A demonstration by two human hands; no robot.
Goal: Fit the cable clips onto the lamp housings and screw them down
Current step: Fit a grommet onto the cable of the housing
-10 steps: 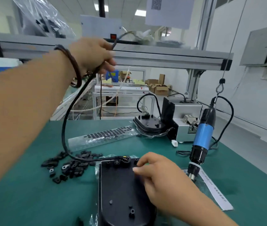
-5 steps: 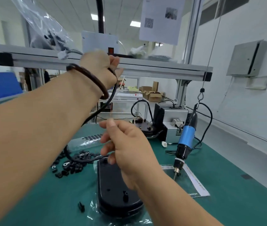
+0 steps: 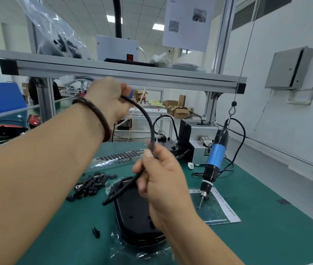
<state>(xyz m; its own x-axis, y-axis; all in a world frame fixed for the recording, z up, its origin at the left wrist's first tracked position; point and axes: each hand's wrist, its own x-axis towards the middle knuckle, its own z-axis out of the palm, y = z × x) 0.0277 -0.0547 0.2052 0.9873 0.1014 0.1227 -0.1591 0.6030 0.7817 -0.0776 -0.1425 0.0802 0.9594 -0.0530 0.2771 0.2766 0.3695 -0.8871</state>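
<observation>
A black lamp housing (image 3: pixel 132 213) lies in clear plastic on the green mat in front of me. Its black cable (image 3: pixel 148 119) arcs up from the housing's far end. My left hand (image 3: pixel 109 98) is raised near the shelf rail and grips the cable's upper part. My right hand (image 3: pixel 157 175) holds the same cable lower down, just above the housing. A heap of black cable clips (image 3: pixel 92 183) lies left of the housing, and one loose clip (image 3: pixel 96 232) sits nearer to me.
A blue electric screwdriver (image 3: pixel 216 159) hangs on a hook at the right, its bit over a printed sheet (image 3: pixel 220 211). Behind stand a screw feeder (image 3: pixel 199 142), a second housing (image 3: pixel 168 145) and a strip of black pads (image 3: pixel 117 158). An aluminium shelf rail (image 3: pixel 125 73) spans overhead.
My right hand left the housing, rose and took hold of the cable. My left hand has stayed raised with the cable, which now arcs between both hands.
</observation>
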